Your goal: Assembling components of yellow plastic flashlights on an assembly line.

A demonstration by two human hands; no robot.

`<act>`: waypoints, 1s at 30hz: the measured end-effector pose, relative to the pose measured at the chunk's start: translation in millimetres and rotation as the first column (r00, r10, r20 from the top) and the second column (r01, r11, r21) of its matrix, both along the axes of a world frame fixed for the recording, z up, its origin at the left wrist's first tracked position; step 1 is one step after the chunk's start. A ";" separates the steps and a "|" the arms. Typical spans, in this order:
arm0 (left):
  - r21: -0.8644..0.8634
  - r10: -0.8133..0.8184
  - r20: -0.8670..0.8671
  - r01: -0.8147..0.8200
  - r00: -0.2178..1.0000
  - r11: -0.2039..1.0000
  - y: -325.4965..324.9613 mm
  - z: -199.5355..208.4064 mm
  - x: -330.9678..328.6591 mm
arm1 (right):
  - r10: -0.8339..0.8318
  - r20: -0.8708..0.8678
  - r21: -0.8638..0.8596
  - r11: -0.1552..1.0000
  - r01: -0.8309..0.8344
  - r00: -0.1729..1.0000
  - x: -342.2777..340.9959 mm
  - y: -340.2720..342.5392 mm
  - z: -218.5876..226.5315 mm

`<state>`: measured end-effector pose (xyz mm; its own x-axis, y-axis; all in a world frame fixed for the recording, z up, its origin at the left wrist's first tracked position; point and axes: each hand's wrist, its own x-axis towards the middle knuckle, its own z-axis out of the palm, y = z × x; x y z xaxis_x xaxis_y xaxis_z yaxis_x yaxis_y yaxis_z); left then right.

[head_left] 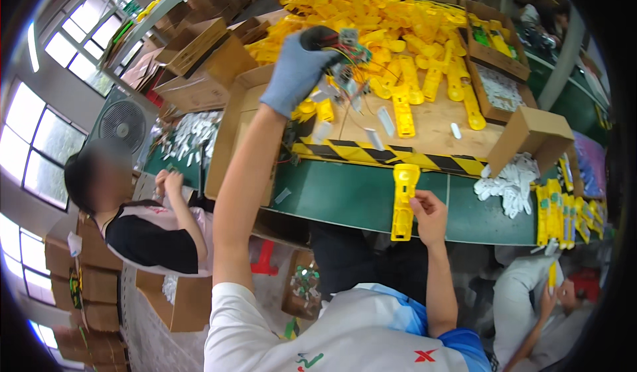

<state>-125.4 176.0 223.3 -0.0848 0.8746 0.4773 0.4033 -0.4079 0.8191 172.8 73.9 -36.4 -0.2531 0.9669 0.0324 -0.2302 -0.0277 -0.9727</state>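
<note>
My left hand (296,70), in a blue-grey glove with dark fingertips, is raised over the far side of the table. Its fingers are closed on a tangle of small green circuit boards (358,52) with red, black and yellow wires; small white and grey pieces hang below. Nearer to me, my bare right hand (431,214) grips the edge of a long yellow plastic casing (403,199) between thumb and fingers. That casing is upright over the green table edge, its hollowed side with openings facing up. Several loose yellow casings (403,110) lie beyond the striped tape.
A large heap of yellow casings (371,7) covers the back. Black-and-yellow tape (391,154) edges the wooden tray. At right stand a cardboard box (531,136), white parts (509,185) and lined-up yellow casings (554,213). Co-workers sit at left (152,233) and lower right (524,299).
</note>
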 end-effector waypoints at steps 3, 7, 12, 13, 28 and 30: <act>-0.185 -0.049 -0.079 0.033 0.996 0.982 19.3 -42.5 32.2 | -0.020 0.011 0.011 1.000 0.020 1.000 -4.3 -2.0 3.2; -0.362 -0.129 -0.204 0.048 0.971 0.931 29.9 -121.1 53.6 | 0.016 -0.034 0.031 0.999 -0.015 0.999 -6.8 -3.6 1.3; -0.362 -0.096 -0.012 0.086 0.995 0.928 -17.4 -97.4 29.0 | 0.017 -0.038 0.057 0.998 -0.014 0.999 11.5 -3.3 -10.2; -0.330 -0.052 -0.029 0.040 0.998 0.943 -37.6 -85.1 9.3 | 0.026 -0.050 0.050 0.998 -0.023 0.998 11.6 -1.7 -10.3; -0.283 0.082 -0.795 -0.487 0.601 0.827 -118.1 -112.1 -130.0 | 0.063 -0.049 0.018 0.998 -0.062 0.997 4.8 1.6 -1.2; -0.128 0.203 -0.779 -0.466 0.594 0.875 -116.6 -102.2 -126.3 | 0.031 -0.050 0.016 0.999 -0.030 0.998 5.1 0.1 1.1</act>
